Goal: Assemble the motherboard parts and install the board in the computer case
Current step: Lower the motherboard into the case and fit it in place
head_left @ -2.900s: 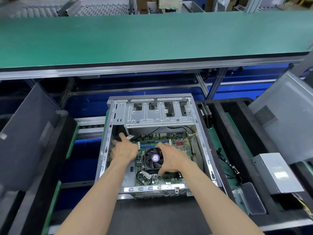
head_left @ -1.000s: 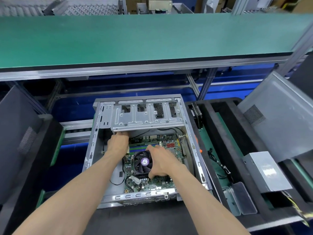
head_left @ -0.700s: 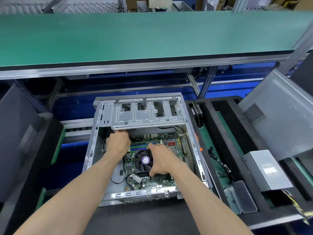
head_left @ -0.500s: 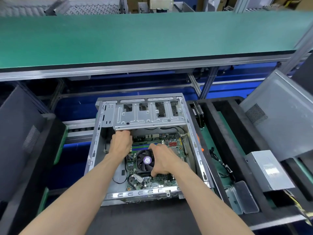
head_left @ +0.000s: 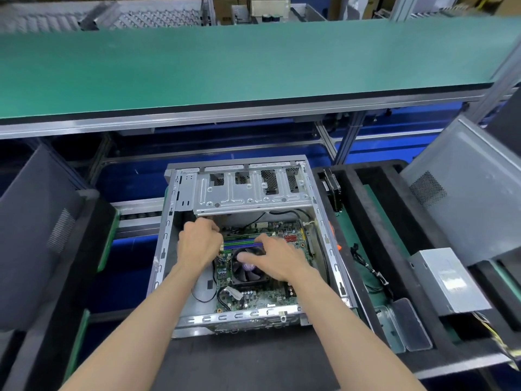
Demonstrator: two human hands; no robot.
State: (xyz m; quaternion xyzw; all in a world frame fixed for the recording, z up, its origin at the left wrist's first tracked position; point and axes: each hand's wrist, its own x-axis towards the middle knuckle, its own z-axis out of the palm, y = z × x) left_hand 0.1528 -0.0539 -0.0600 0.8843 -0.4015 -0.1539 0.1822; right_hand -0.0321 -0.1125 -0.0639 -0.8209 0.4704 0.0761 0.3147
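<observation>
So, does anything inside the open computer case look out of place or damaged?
Nothing stands out. The motherboard lies flat in the computer case, with the CPU fan on it. The left hand and right hand cover part of the board, so that area cannot be judged.

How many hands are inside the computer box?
2. The left hand is at the motherboard's left edge, under the metal drive cage. The right hand is over the cooler fan in the middle.
</observation>
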